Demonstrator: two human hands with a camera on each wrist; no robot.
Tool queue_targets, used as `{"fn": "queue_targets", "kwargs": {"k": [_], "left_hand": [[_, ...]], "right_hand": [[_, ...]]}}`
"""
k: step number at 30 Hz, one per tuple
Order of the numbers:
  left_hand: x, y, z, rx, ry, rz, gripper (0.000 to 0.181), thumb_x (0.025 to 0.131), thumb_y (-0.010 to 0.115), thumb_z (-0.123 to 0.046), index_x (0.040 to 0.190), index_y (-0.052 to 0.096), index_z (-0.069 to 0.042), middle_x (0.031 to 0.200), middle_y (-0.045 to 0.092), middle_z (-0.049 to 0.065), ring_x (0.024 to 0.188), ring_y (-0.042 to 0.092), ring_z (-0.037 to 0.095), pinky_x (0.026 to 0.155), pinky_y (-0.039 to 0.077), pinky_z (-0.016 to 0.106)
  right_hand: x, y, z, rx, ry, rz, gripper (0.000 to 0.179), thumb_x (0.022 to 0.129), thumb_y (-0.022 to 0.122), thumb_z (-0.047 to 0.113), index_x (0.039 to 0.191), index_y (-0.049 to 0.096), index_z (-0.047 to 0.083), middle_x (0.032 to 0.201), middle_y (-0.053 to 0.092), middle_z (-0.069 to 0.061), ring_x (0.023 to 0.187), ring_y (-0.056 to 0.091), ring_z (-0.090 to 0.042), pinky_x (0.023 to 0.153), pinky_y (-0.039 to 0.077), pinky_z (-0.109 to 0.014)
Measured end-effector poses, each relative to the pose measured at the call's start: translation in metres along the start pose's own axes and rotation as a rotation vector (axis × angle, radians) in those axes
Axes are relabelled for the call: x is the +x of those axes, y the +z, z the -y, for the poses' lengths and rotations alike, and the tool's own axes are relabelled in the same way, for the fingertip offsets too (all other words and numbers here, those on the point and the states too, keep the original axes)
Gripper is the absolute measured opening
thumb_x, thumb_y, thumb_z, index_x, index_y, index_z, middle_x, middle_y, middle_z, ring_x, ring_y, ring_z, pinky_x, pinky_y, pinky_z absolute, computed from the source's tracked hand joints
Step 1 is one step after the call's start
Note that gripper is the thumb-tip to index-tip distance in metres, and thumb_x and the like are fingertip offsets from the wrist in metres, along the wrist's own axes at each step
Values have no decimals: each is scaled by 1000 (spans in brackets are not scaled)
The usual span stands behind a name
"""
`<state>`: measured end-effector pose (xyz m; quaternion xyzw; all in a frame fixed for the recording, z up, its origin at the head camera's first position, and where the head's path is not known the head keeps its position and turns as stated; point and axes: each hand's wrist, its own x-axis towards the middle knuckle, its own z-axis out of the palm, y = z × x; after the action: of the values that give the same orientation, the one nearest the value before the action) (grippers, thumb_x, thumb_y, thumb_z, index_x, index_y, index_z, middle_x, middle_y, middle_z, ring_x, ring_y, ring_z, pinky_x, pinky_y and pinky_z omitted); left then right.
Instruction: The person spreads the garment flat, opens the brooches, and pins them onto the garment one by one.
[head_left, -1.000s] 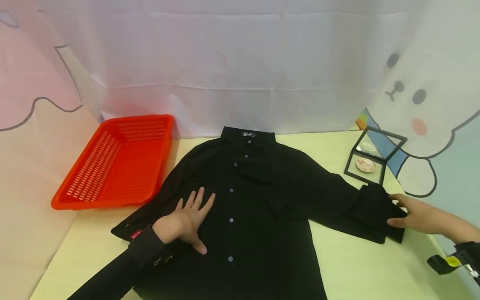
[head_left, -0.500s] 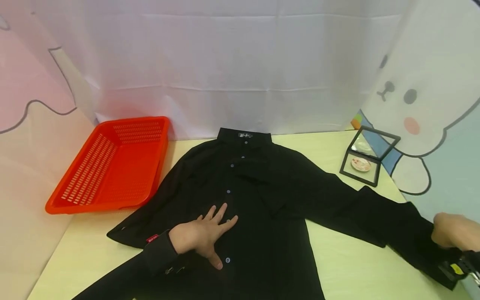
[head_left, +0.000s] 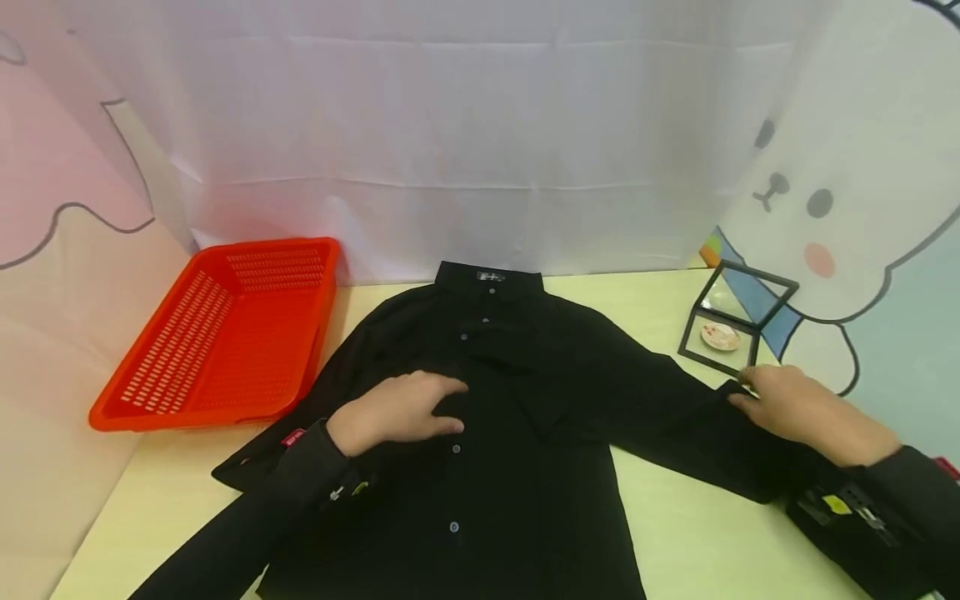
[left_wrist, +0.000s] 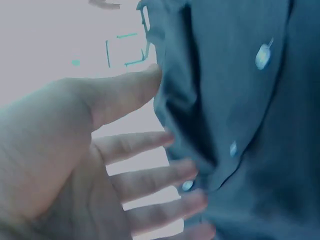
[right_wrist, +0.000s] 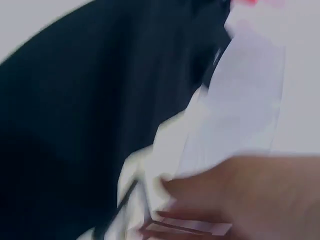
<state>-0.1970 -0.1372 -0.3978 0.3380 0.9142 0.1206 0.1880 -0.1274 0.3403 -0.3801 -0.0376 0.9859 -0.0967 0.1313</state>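
Note:
A black button-up shirt (head_left: 555, 467) lies front up, its collar towards the back. Over the left part of its chest is my left hand (head_left: 397, 408). In the left wrist view the thumb and fingers (left_wrist: 150, 180) of that hand are spread, with nothing held. My right hand (head_left: 806, 412) hovers at the outstretched sleeve (head_left: 690, 425) on the right, its fingers loosely bent. The right wrist view is blurred, but those fingers (right_wrist: 195, 195) appear apart from the cloth. My right forearm covers part of the sleeve's cuff end.
On the left stands a red plastic basket (head_left: 258, 342) with slotted walls. A black-framed folding mirror (head_left: 720, 337) stands behind the right sleeve, a small patterned oval reflected or lying in it. White sheeting (head_left: 450, 150) hangs along the back of the pale yellow table (head_left: 697, 533).
The right hand drew the folded cuff outward to the right, let go and came back left over the sleeve. My left hand slid right across the shirt, then turned and lifted.

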Motion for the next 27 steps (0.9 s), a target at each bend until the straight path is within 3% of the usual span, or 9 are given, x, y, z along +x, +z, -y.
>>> {"fn": "queue_targets", "kwargs": {"k": [2,4,7,9,11,14,20,27], "left_hand": [[12,-8,5,36,-42,-38,65,94,75,-40,149,54,-10,151,56,12,132,59,28,106,52,49],[26,-13,10,60,-107,-27,75,94,75,-42,154,46,-9,159,46,17,143,48,35,113,45,55],[42,-12,14,98,-192,12,90,91,77,-47,161,34,-10,167,29,23,152,32,44,115,38,63],[45,-7,10,141,-213,34,101,87,79,-53,164,27,-13,170,17,23,156,20,46,118,33,65],[43,1,-1,172,-191,60,109,83,80,-57,166,21,-16,172,7,21,158,11,46,120,29,66],[34,16,-25,189,-109,140,118,78,83,-62,167,16,-24,174,-4,14,160,0,40,123,22,65],[24,56,-61,257,83,311,129,67,84,-71,165,5,-41,174,-13,5,161,-5,33,123,17,68],[19,87,-83,393,154,313,141,56,80,-83,160,-10,-52,173,-19,6,160,-9,38,117,13,78]], "right_hand": [[30,4,22,49,-176,-17,33,101,63,17,115,66,-12,102,73,-24,89,71,-38,75,58,-51],[62,7,47,101,-247,65,46,106,56,24,133,58,-14,125,67,-32,113,67,-47,93,55,-56],[107,13,73,126,-261,207,60,110,46,34,145,45,-15,146,51,-36,135,50,-52,110,43,-61],[132,16,84,113,-226,280,73,111,41,45,152,35,-14,156,38,-36,145,36,-53,118,32,-63],[153,17,87,104,-175,316,83,109,36,54,157,25,-13,162,25,-37,150,24,-54,121,24,-64],[176,14,83,77,-76,306,90,108,30,61,160,15,-10,165,10,-38,153,11,-55,122,15,-69],[204,13,63,-16,70,287,93,106,38,59,161,4,-8,163,-4,-42,148,8,-64,116,18,-76],[217,13,48,-16,85,295,100,103,47,62,163,0,-3,163,-9,-40,147,8,-66,112,22,-79]]}}
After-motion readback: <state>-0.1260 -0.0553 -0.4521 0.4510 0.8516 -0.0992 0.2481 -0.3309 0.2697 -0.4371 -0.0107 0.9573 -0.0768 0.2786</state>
